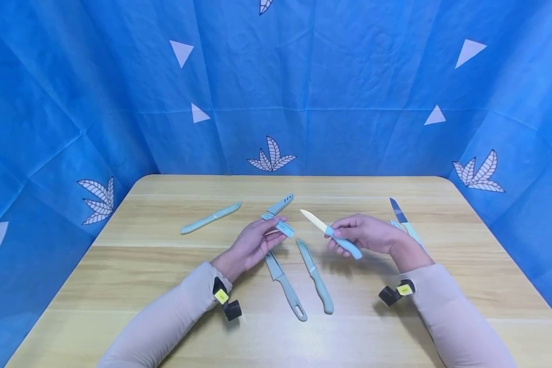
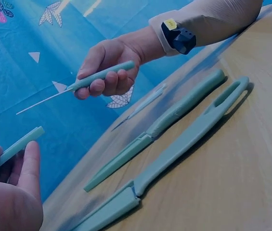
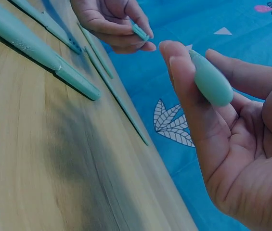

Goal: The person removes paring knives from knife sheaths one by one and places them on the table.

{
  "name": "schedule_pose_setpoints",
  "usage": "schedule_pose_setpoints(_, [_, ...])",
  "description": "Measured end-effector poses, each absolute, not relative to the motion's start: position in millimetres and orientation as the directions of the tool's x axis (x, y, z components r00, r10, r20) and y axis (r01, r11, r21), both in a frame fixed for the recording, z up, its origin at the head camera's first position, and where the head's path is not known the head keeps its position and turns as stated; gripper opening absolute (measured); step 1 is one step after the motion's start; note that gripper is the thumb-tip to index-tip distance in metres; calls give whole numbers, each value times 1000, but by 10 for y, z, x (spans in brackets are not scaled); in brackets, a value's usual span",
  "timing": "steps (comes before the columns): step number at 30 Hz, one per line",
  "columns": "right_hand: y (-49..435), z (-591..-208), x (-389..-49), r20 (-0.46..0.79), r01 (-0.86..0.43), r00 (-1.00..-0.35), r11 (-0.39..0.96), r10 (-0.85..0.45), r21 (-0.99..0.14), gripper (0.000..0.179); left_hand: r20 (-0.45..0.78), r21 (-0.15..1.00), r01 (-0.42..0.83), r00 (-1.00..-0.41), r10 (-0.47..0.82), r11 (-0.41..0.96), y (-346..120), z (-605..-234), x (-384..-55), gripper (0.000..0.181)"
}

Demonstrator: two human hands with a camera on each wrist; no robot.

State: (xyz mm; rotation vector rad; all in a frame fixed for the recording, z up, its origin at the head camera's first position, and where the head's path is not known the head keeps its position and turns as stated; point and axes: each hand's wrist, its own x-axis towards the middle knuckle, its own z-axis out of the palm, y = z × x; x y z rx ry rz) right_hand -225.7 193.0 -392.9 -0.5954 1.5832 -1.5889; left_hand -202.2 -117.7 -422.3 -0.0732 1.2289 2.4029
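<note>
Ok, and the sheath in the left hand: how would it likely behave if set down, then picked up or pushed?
The sheath is probably stiff, since it juts straight from the left hand without sagging. Its slim build suggests it is light. Its flattish shape makes it likelier to slide than roll.

Matt plastic knife handle (image 1: pixel 349 248), smooth wood-grain tabletop (image 1: pixel 359 312)

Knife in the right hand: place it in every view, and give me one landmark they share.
Head: knife just right of and below centre.
Left wrist: knife in the upper half, left of centre.
Right wrist: knife in the upper half, right of centre.
Landmark: sheath in the left hand.
</note>
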Motion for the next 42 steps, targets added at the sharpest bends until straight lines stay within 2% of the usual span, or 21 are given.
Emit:
schedule_pose_setpoints(8, [1940, -3895, -2237, -206, 187, -660, 108, -723, -976, 28, -245, 822, -401, -891, 383, -406, -1102, -4151, -2084, 31])
schedule_pose_setpoints(22, [2026, -3949, -2218, -198, 155, -768, 123, -610, -980, 37, -267, 861, -412, -864, 427, -296, -964, -4109, -2176, 19])
schedule_pose_setpoints(32, [2064, -3966, -2203, -208, 172, -812, 117, -546, -978, 43, -294, 854, -454, -824, 484, -254, -823, -4089, -2288, 21])
schedule_pose_setpoints(42, [2147, -3994, -2246, -201, 169, -846, 109, -493, -979, 45, -267, 899, -402, -817, 511, -172, -660, -4064, -2410, 20])
